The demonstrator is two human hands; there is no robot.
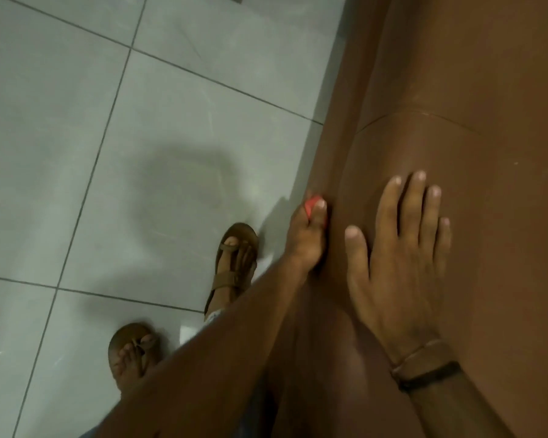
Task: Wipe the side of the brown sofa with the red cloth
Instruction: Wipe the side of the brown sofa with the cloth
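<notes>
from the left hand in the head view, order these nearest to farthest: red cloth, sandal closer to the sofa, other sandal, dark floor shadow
1. red cloth: gripped in the left hand, against the sofa's side.
2. sandal closer to the sofa: just left of the hand, on the floor tiles.
3. dark floor shadow and other sandal: both farther left, too close to rank.

red cloth (pixel 310 205) mostly hidden by left hand (pixel 307 238) (only a corner shows).

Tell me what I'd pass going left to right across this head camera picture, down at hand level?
Grey tiled floor → sandalled foot → left hand holding the red cloth against the sofa's side → right hand lying flat on top → brown sofa.
</notes>
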